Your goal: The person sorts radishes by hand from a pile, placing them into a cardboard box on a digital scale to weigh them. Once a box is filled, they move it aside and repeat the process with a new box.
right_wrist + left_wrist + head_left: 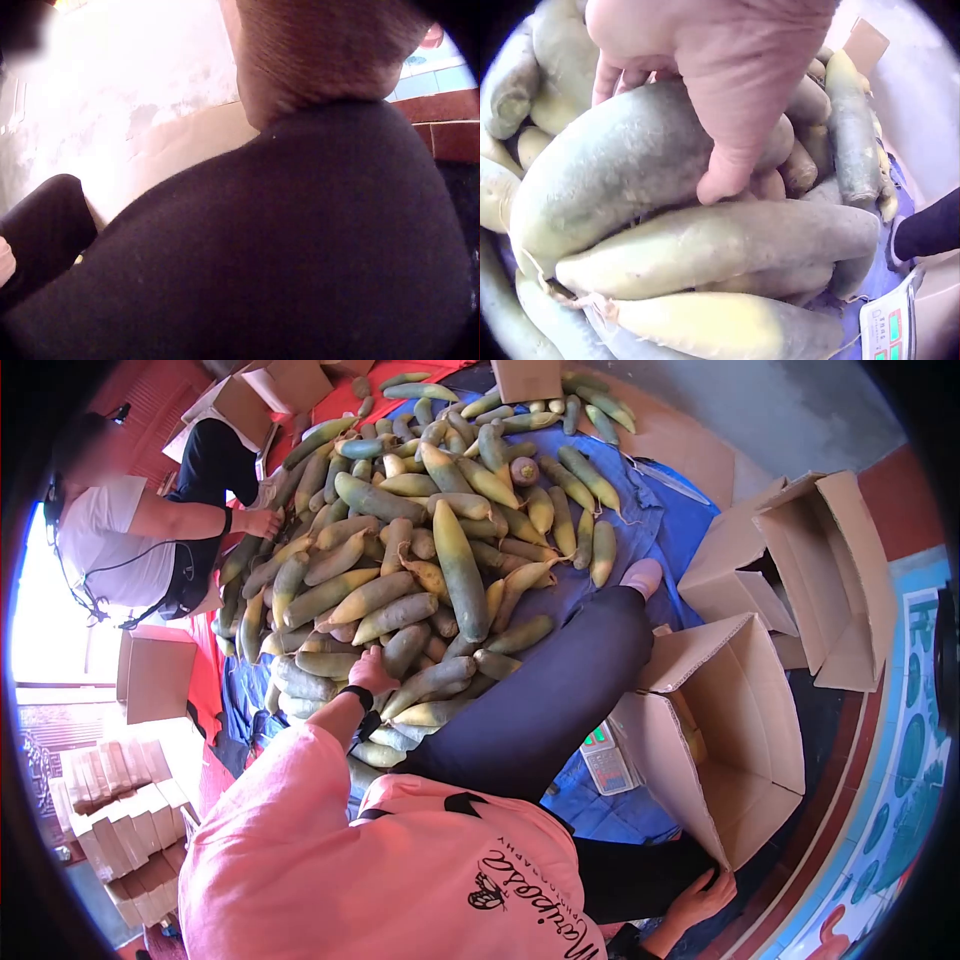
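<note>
A large heap of green and pale-yellow long radishes (375, 595) fills the middle of the head view. At its near edge is my left hand (372, 672). In the left wrist view the left hand (712, 75) grips a thick green radish (622, 157) from above, thumb on the near side and fingers over the far side. Other radishes (727, 244) lie right beside it. My right hand (702, 900) rests by the bent knee, at the lower corner of an open cardboard box (755, 760). The right wrist view shows this hand (322, 60) against the dark trouser leg (285, 232); its fingertips are hidden.
A digital scale (608, 765) stands on the blue sheet (630, 815), between my leg and the box. More open boxes (825, 575) are at the right. Another person (150, 525) sits at the upper left, a hand at the heap. Flattened cartons (125, 830) are stacked lower left.
</note>
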Demonstrator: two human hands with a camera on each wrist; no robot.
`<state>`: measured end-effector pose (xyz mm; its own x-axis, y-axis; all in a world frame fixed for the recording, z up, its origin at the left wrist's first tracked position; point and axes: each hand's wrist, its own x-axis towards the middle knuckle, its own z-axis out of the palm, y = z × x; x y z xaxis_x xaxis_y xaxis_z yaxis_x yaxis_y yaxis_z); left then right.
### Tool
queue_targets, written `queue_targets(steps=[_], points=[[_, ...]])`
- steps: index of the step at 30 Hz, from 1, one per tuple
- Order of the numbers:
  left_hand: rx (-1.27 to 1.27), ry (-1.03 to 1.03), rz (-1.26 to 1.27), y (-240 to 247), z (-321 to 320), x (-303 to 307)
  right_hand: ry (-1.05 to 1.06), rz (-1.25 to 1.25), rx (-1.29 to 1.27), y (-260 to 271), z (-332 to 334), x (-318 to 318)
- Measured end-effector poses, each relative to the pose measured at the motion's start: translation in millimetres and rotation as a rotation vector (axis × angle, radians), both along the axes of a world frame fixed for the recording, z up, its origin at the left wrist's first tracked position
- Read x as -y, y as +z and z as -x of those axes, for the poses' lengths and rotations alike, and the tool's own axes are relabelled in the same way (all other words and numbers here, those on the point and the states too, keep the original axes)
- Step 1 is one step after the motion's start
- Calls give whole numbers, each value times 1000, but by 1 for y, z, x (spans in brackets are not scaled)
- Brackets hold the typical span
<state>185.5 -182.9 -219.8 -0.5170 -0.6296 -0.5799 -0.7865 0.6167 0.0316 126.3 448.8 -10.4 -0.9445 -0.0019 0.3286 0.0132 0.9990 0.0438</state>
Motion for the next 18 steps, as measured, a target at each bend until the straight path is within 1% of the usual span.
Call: queue_targets(steps=[3,6,8,9,10,12,13,14,15,16,17,18], points=[[-19,-8,-32,13,1,0,30,14,15,5,-1,1],[-50,13,-82,28,-2,6,44,85,-2,9,-2,3],[-163,170,-426,30,-7,16,-10,181,-36,14,-2,5],[-289,245,-591,39,-10,13,-13,182,-42,19,0,9],[-293,239,-590,58,-4,8,-16,208,-68,26,3,15],[-450,107,-554,100,9,-8,-20,237,-100,39,9,26],[-470,38,-487,116,16,-13,-11,260,-128,44,12,30],[-477,35,-484,136,25,-20,0,282,-157,50,15,35],[-573,-116,-368,158,34,-28,1,285,-164,58,20,41],[-665,-267,-247,183,43,-37,80,247,-182,67,24,50],[-672,-271,-244,210,54,-48,158,207,-199,76,29,60],[-705,-397,-155,240,64,-60,156,209,-207,87,33,73]])
